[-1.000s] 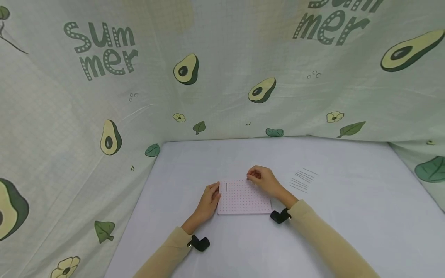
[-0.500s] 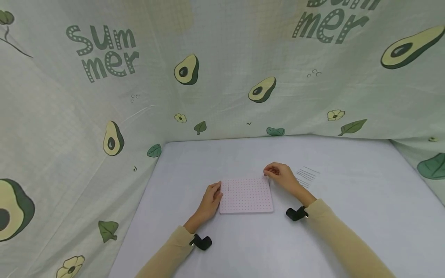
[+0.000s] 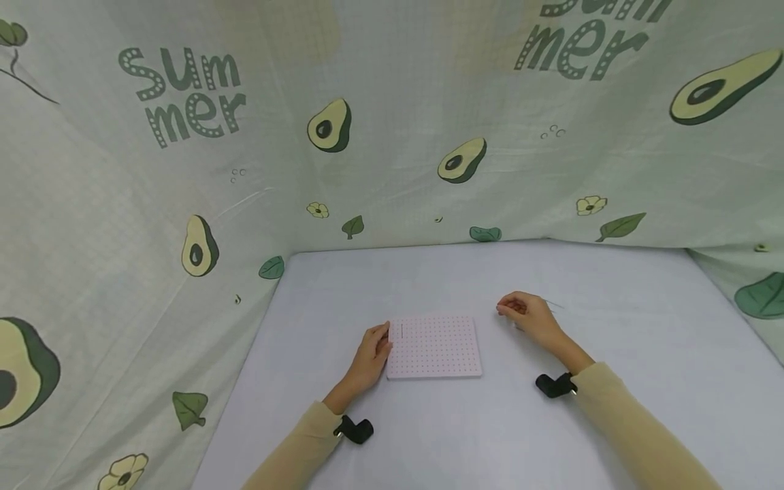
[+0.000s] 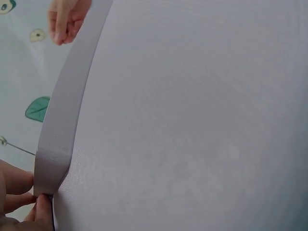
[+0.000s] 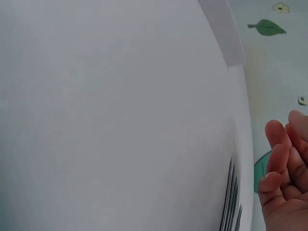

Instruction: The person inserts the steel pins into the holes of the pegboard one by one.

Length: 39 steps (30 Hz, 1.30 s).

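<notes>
The right hand [image 3: 531, 318] is being moved off the dotted board [image 3: 437, 354] to the thin rods [image 5: 231, 199] on the right.
Its fingers are being held loosely curled, with nothing seen in them. The board's left edge is being gripped near its far corner by the left hand [image 3: 366, 357]. The board is being carried flat by the counter [image 3: 459, 435], well short of its far edge; one dark rod [image 3: 401, 331] is being shown near the board's far left corner.
</notes>
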Motion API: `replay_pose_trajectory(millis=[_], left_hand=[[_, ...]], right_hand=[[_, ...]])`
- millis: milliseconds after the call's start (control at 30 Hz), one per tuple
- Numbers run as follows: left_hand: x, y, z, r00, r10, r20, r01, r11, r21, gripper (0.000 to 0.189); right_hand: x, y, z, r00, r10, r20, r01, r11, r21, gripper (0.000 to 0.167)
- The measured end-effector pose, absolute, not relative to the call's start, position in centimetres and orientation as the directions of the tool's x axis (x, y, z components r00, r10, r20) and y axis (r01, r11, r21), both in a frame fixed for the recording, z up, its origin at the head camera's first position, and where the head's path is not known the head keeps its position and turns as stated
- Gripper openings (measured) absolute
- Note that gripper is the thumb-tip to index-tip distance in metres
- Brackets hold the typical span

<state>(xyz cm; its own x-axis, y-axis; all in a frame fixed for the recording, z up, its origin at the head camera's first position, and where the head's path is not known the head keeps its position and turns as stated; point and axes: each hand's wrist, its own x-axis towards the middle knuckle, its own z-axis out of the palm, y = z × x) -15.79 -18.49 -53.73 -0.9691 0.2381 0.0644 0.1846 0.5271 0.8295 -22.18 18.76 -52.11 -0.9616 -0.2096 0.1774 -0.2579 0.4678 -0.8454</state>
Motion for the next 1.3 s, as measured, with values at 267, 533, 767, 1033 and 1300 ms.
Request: replay_pose_trajectory(millis=[267, 533, 767, 1033, 1300], left_hand=[[-15.9, -18.5, -53.7, -0.971, 0.233, 0.058, 0.176, 0.524, 0.833, 0.05], [-15.9, -18.6, -53.8, -0.97, 0.236, 0.061, 0.179, 0.519, 0.836, 0.05], [-15.9, -18.6, -53.9, -0.968, 0.241, 0.065, 0.185, 0.521, 0.833, 0.05], [-15.9, -18.6, -53.9, -0.968, 0.243, 0.069, 0.189, 0.518, 0.834, 0.05], [-15.9, -18.5, -53.8, -0.968, 0.24, 0.069, 0.188, 0.521, 0.833, 0.05]], right_hand=[[-21.1, 21.6, -52.4, -0.969, -0.173, 0.176, -0.242, 0.534, -0.81, 0.022], [-20.0, 23.3, -52.6, -0.968, -0.157, 0.195, -0.25, 0.569, -0.784, 0.019], [-19.5, 24.0, -52.9, -0.97, -0.147, 0.194, -0.243, 0.589, -0.771, 0.016], [-19.4, 24.1, -53.6, -0.963, -0.184, 0.198, -0.269, 0.585, -0.765, 0.013], [-19.4, 23.8, -53.7, -0.961, -0.202, 0.187, -0.272, 0.595, -0.756, 0.013]])
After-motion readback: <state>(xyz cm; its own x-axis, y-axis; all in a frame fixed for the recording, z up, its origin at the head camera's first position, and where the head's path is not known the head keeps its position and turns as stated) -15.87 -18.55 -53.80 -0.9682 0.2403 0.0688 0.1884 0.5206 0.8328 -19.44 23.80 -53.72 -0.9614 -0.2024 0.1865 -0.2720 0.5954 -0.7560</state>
